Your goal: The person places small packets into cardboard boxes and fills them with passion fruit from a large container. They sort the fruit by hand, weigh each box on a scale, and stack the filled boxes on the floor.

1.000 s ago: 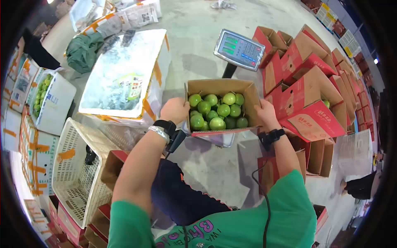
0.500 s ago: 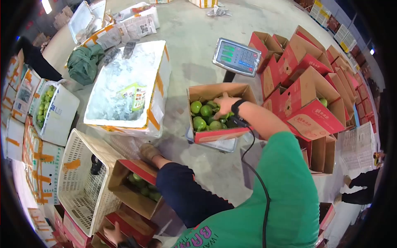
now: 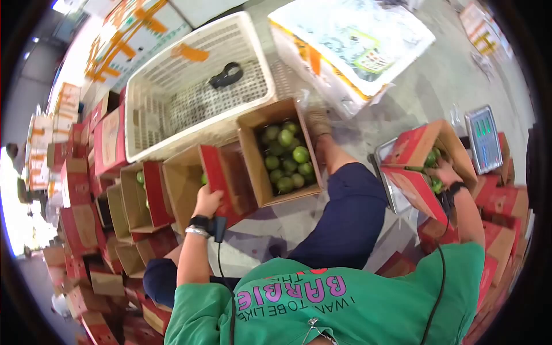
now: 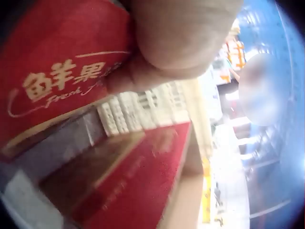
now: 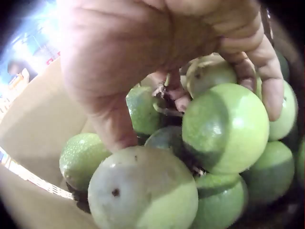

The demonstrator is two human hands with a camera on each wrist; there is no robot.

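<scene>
Left hand (image 3: 208,201), head-view eight o'clock, pinches one red flap (image 3: 214,169); right hand (image 3: 444,172), three o'clock, fingers spread, touches green fruits (image 5: 226,128) inside a carton (image 3: 457,150).

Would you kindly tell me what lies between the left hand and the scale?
From the left hand to the scale, the head view shows red cardboard, an open box of green fruit, then the person's leg.

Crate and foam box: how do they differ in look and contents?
The crate has slotted walls; the foam box has solid ones. The crate holds a black object; the foam box holds pale, icy-looking material and a printed packet. Both are whitish with orange tape.
</scene>
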